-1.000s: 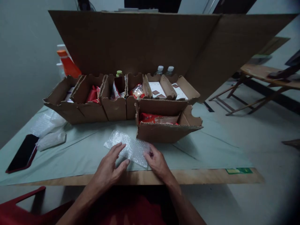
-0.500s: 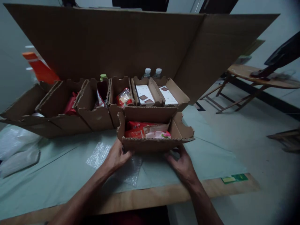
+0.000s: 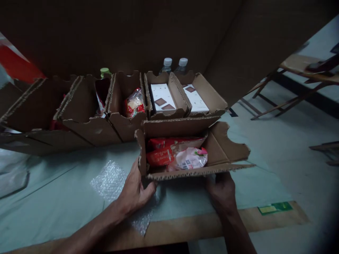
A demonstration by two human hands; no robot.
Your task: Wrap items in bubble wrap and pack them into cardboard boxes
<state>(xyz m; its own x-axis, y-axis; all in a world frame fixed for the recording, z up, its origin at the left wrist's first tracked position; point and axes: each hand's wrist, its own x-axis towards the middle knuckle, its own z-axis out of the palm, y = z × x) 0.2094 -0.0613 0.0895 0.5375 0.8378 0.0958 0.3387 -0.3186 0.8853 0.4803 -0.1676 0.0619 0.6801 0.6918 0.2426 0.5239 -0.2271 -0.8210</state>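
Between my hands is an open cardboard box [image 3: 185, 123], set crosswise in front of a row of similar boxes. Inside it lie a red snack packet [image 3: 160, 157] and a white and pink packet [image 3: 192, 157]. My left hand [image 3: 136, 187] grips the box's left end, thumb at the front and the other fingers partly hidden. My right hand [image 3: 222, 190] holds the lower front edge toward the right, its fingertips out of sight under the box. A sheet of bubble wrap [image 3: 109, 180] lies beside and beneath my left forearm.
The box row holds white cartons [image 3: 162, 95], a clear and red packet [image 3: 135, 102] and other packets. Two white-capped bottles [image 3: 167, 63] stand behind, before a tall cardboard panel [image 3: 119, 35]. Plastic bags [image 3: 13, 173] lie at left on the green cloth [image 3: 66, 197]. A wooden chair [image 3: 293, 74] stands right.
My view has come closer and tipped downward. The held box appears larger and further right, its right end turned outward, with both hands still on it.
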